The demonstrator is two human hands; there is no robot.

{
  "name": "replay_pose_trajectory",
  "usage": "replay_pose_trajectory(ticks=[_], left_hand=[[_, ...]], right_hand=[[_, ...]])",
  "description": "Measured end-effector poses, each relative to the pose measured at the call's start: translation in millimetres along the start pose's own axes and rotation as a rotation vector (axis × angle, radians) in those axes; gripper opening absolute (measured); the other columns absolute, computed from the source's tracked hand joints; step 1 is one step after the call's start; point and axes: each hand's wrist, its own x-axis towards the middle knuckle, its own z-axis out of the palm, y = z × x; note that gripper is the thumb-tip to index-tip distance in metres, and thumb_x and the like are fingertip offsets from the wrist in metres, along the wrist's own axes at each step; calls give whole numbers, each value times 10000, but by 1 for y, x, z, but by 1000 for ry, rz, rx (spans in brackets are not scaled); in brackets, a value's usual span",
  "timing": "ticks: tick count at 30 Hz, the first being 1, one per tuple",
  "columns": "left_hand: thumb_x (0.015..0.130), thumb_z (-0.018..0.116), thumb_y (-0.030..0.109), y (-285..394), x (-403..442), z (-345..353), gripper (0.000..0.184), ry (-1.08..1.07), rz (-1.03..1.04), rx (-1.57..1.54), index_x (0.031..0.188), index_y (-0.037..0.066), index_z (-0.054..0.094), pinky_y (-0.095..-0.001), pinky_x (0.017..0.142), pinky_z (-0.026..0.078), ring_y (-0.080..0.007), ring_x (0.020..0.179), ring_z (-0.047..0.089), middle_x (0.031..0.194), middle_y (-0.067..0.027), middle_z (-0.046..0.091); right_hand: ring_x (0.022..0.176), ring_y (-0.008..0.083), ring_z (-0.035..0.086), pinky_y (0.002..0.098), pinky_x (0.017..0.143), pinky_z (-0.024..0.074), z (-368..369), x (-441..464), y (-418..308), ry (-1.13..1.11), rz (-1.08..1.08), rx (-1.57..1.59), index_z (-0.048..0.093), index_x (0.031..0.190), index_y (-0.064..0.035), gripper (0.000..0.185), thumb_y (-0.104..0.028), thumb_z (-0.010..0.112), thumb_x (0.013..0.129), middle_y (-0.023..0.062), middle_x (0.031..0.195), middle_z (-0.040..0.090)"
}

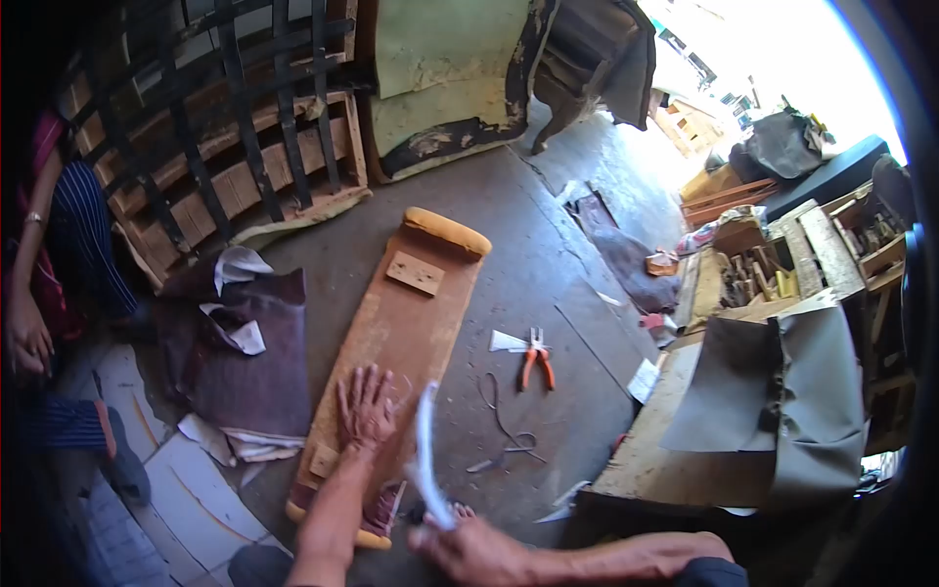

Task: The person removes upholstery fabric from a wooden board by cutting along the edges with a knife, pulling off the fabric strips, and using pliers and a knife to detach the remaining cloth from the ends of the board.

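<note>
My left hand [368, 409] lies flat with fingers spread on a long brown board [406, 333], which has yellow foam at its ends. Two small wooden blocks sit on that board, one at the far end [414, 273] and one near my left forearm [324, 460]. My right hand [469, 553], low in the view, is closed around a long, pale, curved thing [424, 445], blurred so that its kind is unclear. Pliers with orange handles [537, 367] lie on the floor to the right of the board, with dark scissors [509, 435] nearer to me.
Folded dark maroon material [240, 362] lies left of the board. Behind stands a wooden frame with black webbing [235, 117]. Grey sheet material [763, 401] hangs over a wooden bench [636, 460] at right. Another person's hand [29, 333] and striped clothing show at the left edge.
</note>
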Motion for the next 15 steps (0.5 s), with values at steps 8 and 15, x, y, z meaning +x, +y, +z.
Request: replay_pose_trajectory(ticks=[8,15], left_hand=[[939,481,278,-9,4,5,552,112,-20,41,1488,226,457,-616,1191,101,-325,1487,250,1577,-70,366],[931,505,278,10,-24,1,540,77,-5,4,1465,204,483,-643,1181,82,-336,1488,239,1569,-76,374]], right_hand=[[675,213,553,394,641,424,2,-229,-16,327,-152,187,571,869,-57,303,-303,475,1017,109,712,554],[604,237,572,409,600,465,-19,-299,38,1090,-472,231,590,750,-75,315,-280,537,983,95,694,595]])
